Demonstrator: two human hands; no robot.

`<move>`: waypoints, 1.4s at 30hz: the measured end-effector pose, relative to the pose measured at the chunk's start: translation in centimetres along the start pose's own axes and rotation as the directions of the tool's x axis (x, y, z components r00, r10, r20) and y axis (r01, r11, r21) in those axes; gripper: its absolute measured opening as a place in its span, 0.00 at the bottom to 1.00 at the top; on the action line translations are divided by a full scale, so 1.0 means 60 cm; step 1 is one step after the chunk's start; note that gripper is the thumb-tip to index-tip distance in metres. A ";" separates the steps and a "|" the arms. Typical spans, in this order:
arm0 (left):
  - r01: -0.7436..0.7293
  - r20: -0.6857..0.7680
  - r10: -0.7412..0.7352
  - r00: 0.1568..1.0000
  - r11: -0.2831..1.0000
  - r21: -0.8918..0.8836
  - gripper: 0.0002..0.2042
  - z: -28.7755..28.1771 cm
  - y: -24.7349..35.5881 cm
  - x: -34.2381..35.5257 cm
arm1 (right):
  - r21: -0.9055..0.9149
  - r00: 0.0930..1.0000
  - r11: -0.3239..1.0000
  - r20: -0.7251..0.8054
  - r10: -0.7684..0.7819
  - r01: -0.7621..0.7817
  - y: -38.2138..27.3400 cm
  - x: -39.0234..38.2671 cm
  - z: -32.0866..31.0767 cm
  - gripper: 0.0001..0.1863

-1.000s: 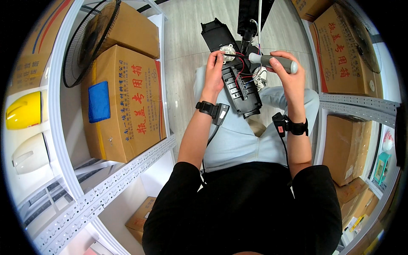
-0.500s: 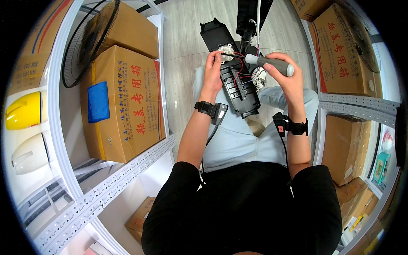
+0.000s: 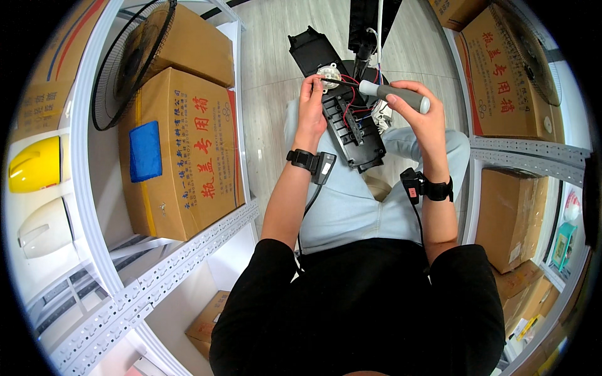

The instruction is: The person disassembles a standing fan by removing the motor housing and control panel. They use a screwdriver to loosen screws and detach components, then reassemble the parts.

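Shifting slightly left, the black housing (image 3: 362,149) is lying over the left thigh's inner edge, its stiff shell likely wanting a rim hold; right fingers (image 3: 402,109) are gripping the screwdriver (image 3: 390,93), left fingers (image 3: 310,92) pinching near its tip.

left of the grip, a big brown box (image 3: 182,153) sat on a shelf (image 3: 188,249) with a blue cloth (image 3: 145,151) on it. a round black wire cage (image 3: 130,61) stood by it. much further left were a yellow hard hat (image 3: 34,164) and a white hard hat (image 3: 45,229). right of the grip stood a second brown box (image 3: 495,88) with red marks, and a round wire cage (image 3: 533,56) was right by it. pale floor (image 3: 269,53) lay past the grip.
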State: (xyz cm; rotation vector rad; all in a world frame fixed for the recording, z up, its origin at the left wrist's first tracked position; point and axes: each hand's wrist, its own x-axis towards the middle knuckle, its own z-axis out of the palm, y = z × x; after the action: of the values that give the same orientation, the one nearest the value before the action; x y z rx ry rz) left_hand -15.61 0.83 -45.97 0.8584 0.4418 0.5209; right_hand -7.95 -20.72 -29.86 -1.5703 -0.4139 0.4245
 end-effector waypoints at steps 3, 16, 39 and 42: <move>0.012 -0.002 -0.012 1.000 0.999 -0.041 0.08 0.002 0.006 -0.003 | -0.038 0.999 0.998 0.006 -0.039 0.040 0.005 0.000 -0.001 0.14; -0.018 -0.023 0.016 1.000 0.997 -0.070 0.08 0.007 0.011 -0.008 | -0.111 0.975 0.970 0.082 -0.206 0.215 0.018 0.005 -0.002 0.14; -0.009 0.111 0.013 0.994 0.999 -0.041 0.23 0.033 0.046 -0.027 | -0.273 0.932 0.898 -0.015 -0.363 0.345 -0.061 -0.008 0.022 0.14; -0.047 0.092 0.041 0.995 0.997 0.059 0.28 0.043 0.048 -0.032 | -0.391 0.914 0.834 0.054 -0.402 0.390 -0.072 -0.007 0.033 0.15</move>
State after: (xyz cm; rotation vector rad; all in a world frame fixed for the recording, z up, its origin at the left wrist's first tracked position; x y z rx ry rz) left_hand -16.40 -0.23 -41.88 0.9484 0.3577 0.5090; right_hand -9.34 -19.04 -25.63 -1.8186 -0.8253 -0.0121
